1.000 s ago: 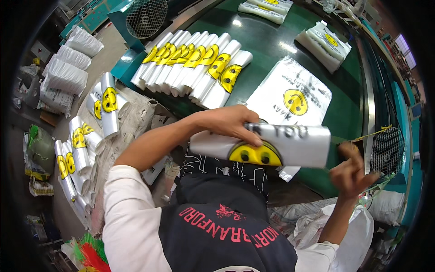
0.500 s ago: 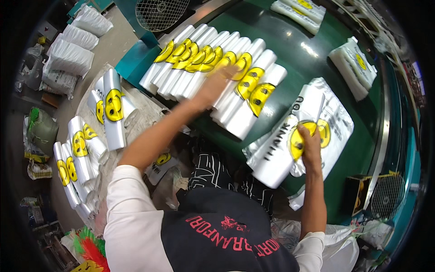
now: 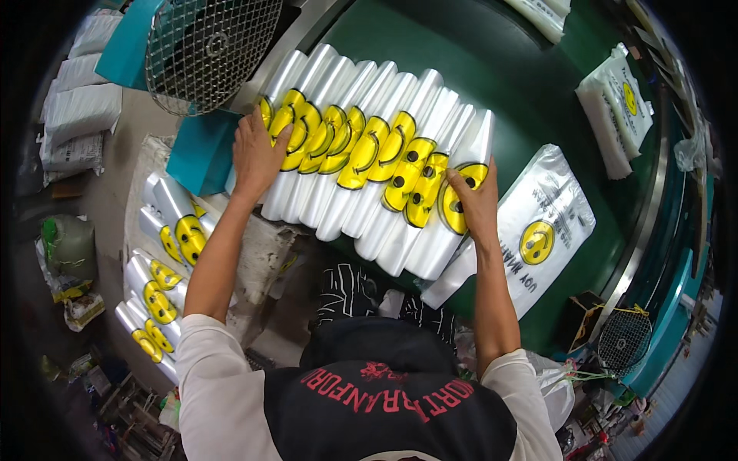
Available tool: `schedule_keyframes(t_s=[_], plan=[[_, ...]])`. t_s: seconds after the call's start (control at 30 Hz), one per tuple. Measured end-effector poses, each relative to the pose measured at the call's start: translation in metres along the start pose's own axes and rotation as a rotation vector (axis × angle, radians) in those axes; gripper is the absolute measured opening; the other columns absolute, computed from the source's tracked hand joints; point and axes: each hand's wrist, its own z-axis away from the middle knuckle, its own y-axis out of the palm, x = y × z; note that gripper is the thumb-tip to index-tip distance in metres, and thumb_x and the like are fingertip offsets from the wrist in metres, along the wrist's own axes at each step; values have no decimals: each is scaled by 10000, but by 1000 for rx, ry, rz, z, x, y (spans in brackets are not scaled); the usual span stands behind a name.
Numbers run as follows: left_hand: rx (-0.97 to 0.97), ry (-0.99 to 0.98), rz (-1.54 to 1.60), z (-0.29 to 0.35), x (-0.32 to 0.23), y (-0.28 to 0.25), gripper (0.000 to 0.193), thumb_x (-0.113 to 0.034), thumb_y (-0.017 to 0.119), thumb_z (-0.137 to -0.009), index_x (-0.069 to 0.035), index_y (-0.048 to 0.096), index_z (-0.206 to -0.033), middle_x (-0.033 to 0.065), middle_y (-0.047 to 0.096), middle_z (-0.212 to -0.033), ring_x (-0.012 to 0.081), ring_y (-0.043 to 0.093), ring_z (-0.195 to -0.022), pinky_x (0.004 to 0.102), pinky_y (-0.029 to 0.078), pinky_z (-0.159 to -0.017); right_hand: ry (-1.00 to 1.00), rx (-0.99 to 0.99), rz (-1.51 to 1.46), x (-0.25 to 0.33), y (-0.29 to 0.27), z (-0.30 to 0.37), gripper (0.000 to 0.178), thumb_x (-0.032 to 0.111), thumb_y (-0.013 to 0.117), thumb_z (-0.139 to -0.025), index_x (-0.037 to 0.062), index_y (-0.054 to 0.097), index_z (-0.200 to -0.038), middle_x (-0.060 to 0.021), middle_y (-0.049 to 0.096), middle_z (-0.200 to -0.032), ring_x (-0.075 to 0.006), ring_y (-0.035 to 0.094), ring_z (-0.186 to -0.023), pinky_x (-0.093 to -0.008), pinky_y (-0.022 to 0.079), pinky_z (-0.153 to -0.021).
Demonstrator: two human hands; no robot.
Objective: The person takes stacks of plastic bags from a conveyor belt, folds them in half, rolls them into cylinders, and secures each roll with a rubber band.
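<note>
A row of several folded plastic bag bundles [image 3: 361, 154], white with yellow smiley faces, lies side by side across the green belt. My left hand [image 3: 260, 154] grips the row's left end, fingers over the outermost bundle and thumb spread toward the faces. At the other end, my right hand [image 3: 475, 201] is closed around the edge of the last bundle [image 3: 442, 234], its thumb on the yellow face and its fingers partly hidden behind. The bundles touch one another and slightly overlap. A flat stack of bags [image 3: 547, 230] lies just right of my right hand.
More folded bundles [image 3: 157, 300] rest on a covered surface at my left. Bag stacks [image 3: 615, 115] stand on the belt's far right. A caged fan [image 3: 215, 50] is close beyond my left hand, and another fan [image 3: 624, 338] stands at right. White sacks [image 3: 84, 115] are piled at far left.
My right hand has brought its folded bundle leftward against the row's right end. My left hand has moved from the row's middle to its left end. The view has shifted.
</note>
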Motion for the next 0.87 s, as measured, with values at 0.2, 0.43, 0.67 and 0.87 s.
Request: schedule_keyframes(t_s=[0.2, 0.43, 0.67, 0.87], plan=[[152, -8, 59, -1, 15, -5, 649, -523, 672, -774, -31, 519, -1168, 216, 525, -1063, 398, 519, -1000, 466, 443, -854, 96, 166, 293, 19, 4, -6, 818, 212, 612, -818, 41, 133, -1459, -308, 610, -1047, -433, 616, -956, -435, 495, -828], [427, -330, 410, -16, -17, -20, 968, -616, 708, -689, -36, 321, -1361, 282, 615, -1095, 431, 598, -1017, 479, 464, -858, 258, 11, 119, 39, 20, -1, 1048, 455, 742, -731, 36, 129, -1471, -275, 520, -1260, -387, 560, -1121, -389, 445, -956], [583, -188, 579, 0, -60, 5, 1180, -523, 808, -601, -18, 159, -1448, 286, 413, -1361, 424, 472, -1211, 446, 410, -993, 205, 103, 210, 45, 15, -7, 1221, 406, 825, -630, -7, 39, -1467, -288, 423, -1350, -381, 492, -1203, -376, 404, -1010], [510, -185, 518, 1, -81, -6, 1287, -474, 822, -601, -116, -35, -1493, 292, 224, -1477, 494, 363, -1272, 498, 365, -1032, 25, 108, 184, 35, 29, -10, 1218, 357, 833, -640, -34, 28, -1466, -282, 259, -1464, -381, 307, -1350, -364, 272, -1111]])
